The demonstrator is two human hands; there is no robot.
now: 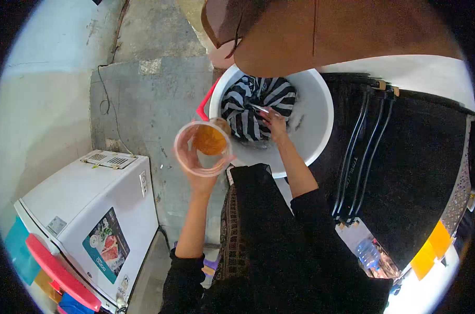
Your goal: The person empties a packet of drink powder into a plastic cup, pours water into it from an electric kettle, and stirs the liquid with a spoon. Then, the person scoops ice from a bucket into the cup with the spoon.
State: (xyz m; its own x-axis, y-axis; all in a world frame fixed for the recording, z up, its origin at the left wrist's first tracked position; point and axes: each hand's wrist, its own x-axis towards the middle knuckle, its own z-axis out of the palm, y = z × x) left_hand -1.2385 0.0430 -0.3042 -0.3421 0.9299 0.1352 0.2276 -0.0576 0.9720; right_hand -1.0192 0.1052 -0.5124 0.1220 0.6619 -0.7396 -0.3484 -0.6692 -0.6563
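Note:
A clear round plastic container (183, 149) with amber-coloured contents is gripped from below by my left hand (201, 179). It is tilted, and its wide rim faces up toward me beside the tub's edge. The white tub (321, 112) holds a bunched black-and-grey striped cloth (237, 112). My right hand (275, 124) reaches into the tub over this cloth. Its fingers are closed around a slim white stick-like thing (257, 108), whose exact kind I cannot make out.
A red handle (205, 106) juts from the tub's side. A white chest-like appliance (117, 209) stands at the left, with a dark cable (110, 97) on the grey floor (169, 104). Brown fabric (342, 31) hangs over the tub's far edge. At the right is a black surface (404, 172) with thin rods.

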